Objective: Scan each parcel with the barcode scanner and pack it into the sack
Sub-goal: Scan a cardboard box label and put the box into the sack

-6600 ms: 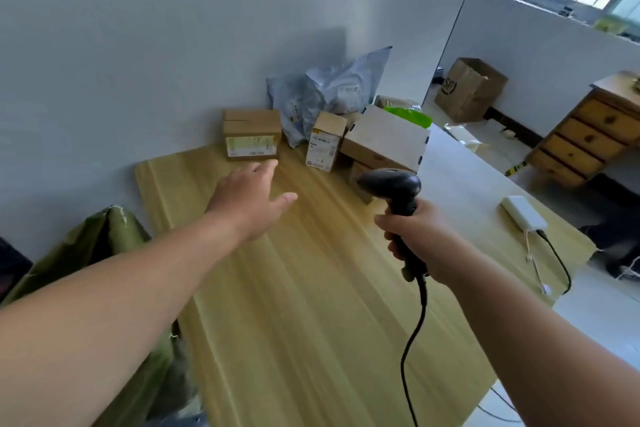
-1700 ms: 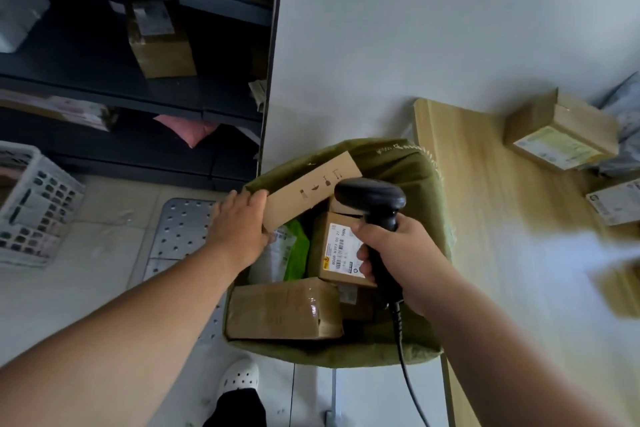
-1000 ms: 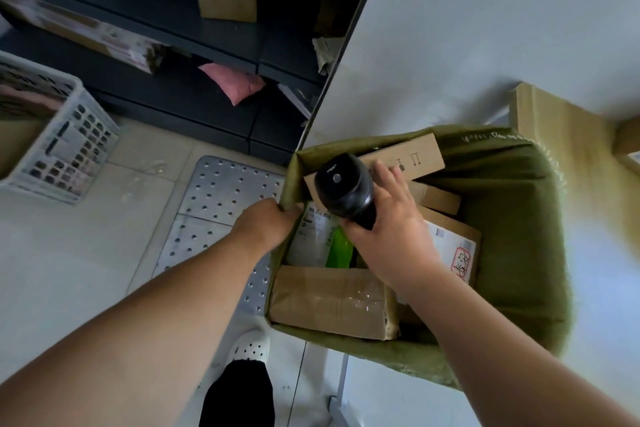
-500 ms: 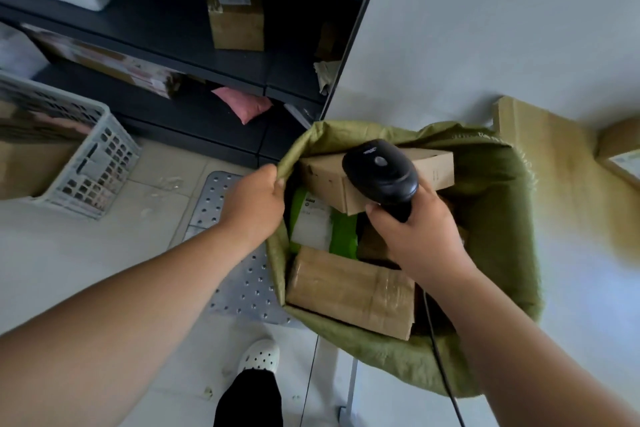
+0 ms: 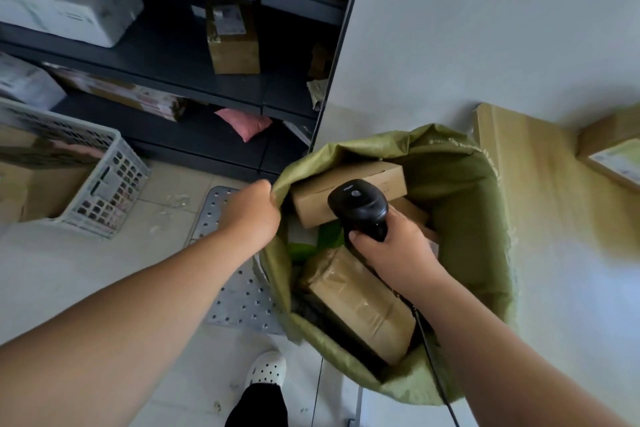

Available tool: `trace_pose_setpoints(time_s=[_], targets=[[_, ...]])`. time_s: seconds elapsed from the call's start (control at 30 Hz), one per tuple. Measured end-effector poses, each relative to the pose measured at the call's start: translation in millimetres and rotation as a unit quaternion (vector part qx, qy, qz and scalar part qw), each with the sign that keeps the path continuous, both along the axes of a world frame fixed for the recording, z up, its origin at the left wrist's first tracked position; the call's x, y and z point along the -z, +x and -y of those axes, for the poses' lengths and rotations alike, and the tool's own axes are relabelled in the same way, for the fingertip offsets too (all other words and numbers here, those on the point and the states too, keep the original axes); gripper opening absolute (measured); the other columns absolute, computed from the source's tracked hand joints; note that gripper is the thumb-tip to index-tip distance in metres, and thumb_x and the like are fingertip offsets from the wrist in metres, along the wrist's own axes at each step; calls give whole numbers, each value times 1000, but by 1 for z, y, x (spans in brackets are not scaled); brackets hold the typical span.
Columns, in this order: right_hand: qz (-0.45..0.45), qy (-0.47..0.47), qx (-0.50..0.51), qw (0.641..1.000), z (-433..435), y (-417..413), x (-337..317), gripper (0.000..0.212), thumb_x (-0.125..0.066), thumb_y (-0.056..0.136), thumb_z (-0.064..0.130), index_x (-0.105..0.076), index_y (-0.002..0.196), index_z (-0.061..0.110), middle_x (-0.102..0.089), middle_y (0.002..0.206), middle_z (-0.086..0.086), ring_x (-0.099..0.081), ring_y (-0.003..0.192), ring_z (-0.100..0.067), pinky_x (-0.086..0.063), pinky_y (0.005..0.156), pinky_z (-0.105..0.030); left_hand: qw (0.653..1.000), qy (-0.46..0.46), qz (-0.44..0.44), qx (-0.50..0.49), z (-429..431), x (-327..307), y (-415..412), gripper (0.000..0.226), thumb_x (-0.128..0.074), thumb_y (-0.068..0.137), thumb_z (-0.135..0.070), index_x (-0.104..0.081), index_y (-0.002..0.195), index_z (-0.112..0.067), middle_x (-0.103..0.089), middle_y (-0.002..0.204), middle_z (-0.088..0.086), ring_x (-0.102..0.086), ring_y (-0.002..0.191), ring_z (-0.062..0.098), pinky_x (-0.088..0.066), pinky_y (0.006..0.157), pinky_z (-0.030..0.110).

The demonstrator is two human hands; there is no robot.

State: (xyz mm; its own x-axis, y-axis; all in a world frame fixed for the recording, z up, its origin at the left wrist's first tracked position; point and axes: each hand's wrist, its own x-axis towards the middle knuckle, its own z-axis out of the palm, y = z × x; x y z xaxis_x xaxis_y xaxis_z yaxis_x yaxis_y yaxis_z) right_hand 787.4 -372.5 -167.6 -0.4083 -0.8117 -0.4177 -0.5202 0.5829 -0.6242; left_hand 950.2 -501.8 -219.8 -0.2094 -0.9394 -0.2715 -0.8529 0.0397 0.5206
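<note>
The green woven sack (image 5: 481, 239) stands open on the floor, against the table (image 5: 533, 191), which lies at three o'clock from it. The left hand (image 5: 254, 210) grips the sack's rim at its nine o'clock side, fingers curled over the edge and pulling the mouth wide. The right hand (image 5: 393, 248) is closed round the handle of the black barcode scanner (image 5: 358, 206), held over the middle of the sack's mouth with its head toward twelve o'clock; its cord (image 5: 437, 360) runs down toward six o'clock.

Inside the sack, a plain cardboard box (image 5: 346, 185) lies at twelve o'clock, partly under the scanner. A taped brown parcel (image 5: 360, 302) lies at six o'clock, with something green (image 5: 304, 250) between them.

Another labelled box (image 5: 614, 152) sits on the table, well apart at three o'clock. Dark shelves (image 5: 156, 59) with parcels fill ten o'clock, and a white plastic crate (image 5: 104, 184) stands at nine.
</note>
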Motion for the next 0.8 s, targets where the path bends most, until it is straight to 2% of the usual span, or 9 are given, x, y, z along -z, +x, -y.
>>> trace_pose_setpoints(time_s=[0.1, 0.23, 0.33, 0.37, 0.47, 0.57, 0.67, 0.73, 0.8], targets=[[12, -14, 5, 1000, -3, -3, 3, 21, -68, 90, 28, -58, 108, 29, -66, 103, 8, -61, 98, -11, -48, 81, -26, 999, -15, -35, -35, 0, 0, 0, 31, -36, 102, -21, -33, 71, -17, -43, 70, 4, -41, 60, 19, -23, 49, 33], [32, -17, 13, 999, -8, -7, 2, 16, -68, 90, 29, -58, 102, 32, -66, 96, 8, -61, 90, -8, -46, 75, -25, 998, 49, 31, -29, -6, 10, 10, 24, -37, 99, -17, -41, 75, -17, -54, 79, 9, -44, 62, 19, -30, 53, 33], [29, -35, 26, 999, -6, -10, -2, 14, -69, 89, 28, -60, 99, 30, -66, 90, 8, -61, 85, -10, -42, 66, -23, 998, -29, -30, -57, 4, 1, 5, 26, -36, 101, -21, -39, 77, -13, -45, 71, 5, -42, 62, 22, -29, 53, 35], [30, -38, 27, 998, -7, -11, -4, 13, -69, 89, 27, -60, 98, 29, -66, 88, 9, -61, 84, -9, -42, 65, -22, 998, -29, -40, -45, 5, -2, 3, 26, -37, 101, -22, -40, 78, -12, -45, 71, 5, -43, 63, 24, -31, 54, 35], [36, -26, 21, 999, -9, -11, -8, 13, -69, 89, 28, -62, 99, 22, -66, 83, 7, -61, 81, -10, -44, 66, -25, 999, 22, 21, 11, -1, 4, 2, 27, -38, 101, -24, -42, 77, -13, -48, 73, 7, -48, 72, 29, -33, 59, 34], [31, -13, 22, 999, -12, -13, -8, 16, -69, 89, 31, -62, 99, 20, -61, 74, 9, -57, 70, -7, -38, 57, -22, 998, 18, 54, 10, -9, 9, 7, 22, -38, 102, -25, -48, 87, -12, -46, 72, 3, -49, 75, 28, -35, 61, 34], [36, -16, 26, 999, -19, -13, -13, 17, -68, 90, 31, -62, 103, 21, -60, 76, 9, -55, 71, -7, -38, 58, -24, 996, 8, 78, 39, -16, -2, 4, 20, -39, 102, -26, -46, 89, -13, -48, 74, 3, -47, 73, 25, -31, 59, 33], [41, -22, 29, 998, -26, -12, -20, 17, -68, 90, 29, -62, 102, 20, -59, 75, 9, -54, 71, -7, -39, 60, -25, 993, 2, 109, 50, -22, -13, 0, 15, -42, 101, -28, -44, 94, -14, -52, 82, 5, -50, 79, 28, -34, 62, 33], [44, -32, 29, 998, -35, -13, -27, 16, -68, 89, 29, -62, 101, 20, -58, 73, 10, -53, 69, -7, -38, 60, -25, 990, -15, 129, 52, -30, -26, -2, 22, -48, 98, -32, -46, 110, -14, -59, 98, 10, -56, 92, 31, -41, 69, 37]])
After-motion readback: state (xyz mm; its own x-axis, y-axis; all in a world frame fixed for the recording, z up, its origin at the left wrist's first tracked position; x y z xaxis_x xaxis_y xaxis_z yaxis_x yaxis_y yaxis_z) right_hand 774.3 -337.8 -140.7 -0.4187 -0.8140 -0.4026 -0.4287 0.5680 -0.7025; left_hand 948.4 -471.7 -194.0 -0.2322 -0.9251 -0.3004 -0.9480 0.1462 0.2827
